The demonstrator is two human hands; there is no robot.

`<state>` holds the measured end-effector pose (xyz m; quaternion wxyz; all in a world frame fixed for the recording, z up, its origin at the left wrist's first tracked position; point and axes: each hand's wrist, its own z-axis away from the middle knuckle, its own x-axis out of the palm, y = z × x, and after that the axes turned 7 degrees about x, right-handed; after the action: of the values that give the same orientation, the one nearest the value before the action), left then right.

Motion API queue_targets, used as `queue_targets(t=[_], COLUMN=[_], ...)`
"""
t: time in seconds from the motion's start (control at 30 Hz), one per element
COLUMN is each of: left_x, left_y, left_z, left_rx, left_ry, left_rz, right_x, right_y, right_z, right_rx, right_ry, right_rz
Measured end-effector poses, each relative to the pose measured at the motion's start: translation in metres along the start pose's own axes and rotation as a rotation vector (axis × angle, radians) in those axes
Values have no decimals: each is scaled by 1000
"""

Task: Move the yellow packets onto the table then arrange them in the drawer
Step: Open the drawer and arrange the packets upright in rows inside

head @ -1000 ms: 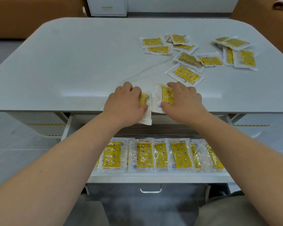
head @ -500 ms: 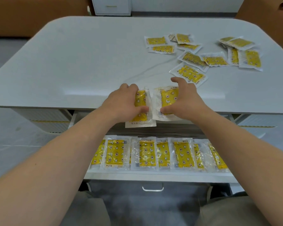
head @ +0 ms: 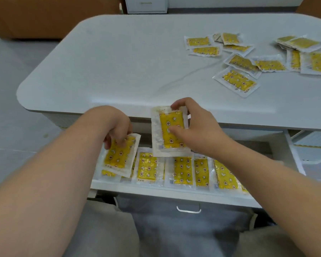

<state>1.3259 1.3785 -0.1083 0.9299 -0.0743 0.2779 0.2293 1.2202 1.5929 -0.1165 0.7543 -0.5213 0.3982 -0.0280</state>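
Head view: one yellow packet (head: 119, 154) is pinched by the left hand (head: 119, 129) over the left end of the drawer (head: 156, 191), and a second packet (head: 171, 132) is clamped by the right hand (head: 199, 130) at the near edge of the surface (head: 137, 71). The packets are judged light, limp and slick, best gripped by the sealed borders. Loose packets (head: 236, 82) are left toward the far right corner.

packets (head: 237, 81): yellow, star-and-moon print, clear edges | table (head: 137, 62): pale grey | drawer (head: 174, 193): white | floor (head: 11, 127): grey
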Motion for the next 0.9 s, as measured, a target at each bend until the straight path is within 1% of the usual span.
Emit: queue_targets(t=[0.13, 0.23, 0.37, 0.5, 0.6, 0.7, 0.83, 0.9], left_x=[18, 33, 40, 47, 48, 41, 30, 26], left_y=[-13, -17, -18, -15, -10, -3, 11, 19], left_z=[-14, -28, -36, -44, -44, -38, -27, -23], left_rx=[-45, -18, 8, -82, -147, -170, -155, -133], left_ry=[-88, -127, -54, 30, 55, 62, 71, 66], left_rz=[47, 120, 208, 202, 178, 117, 8, -52], right_x=[38, 62, 81, 86, 87, 85, 84, 84], right_y=[-2, 4, 12, 21, 25, 28, 35, 37], right_z=[4, 1, -6, -10, -11, -12, -11, -11], right_rx=[30, 138, 286, 346, 368, 363, 265, 253], right_ry=[-131, -196, -247, -305, -315, -327, -370, -387], right_rz=[93, 103, 133, 182, 196, 227, 423, 527])
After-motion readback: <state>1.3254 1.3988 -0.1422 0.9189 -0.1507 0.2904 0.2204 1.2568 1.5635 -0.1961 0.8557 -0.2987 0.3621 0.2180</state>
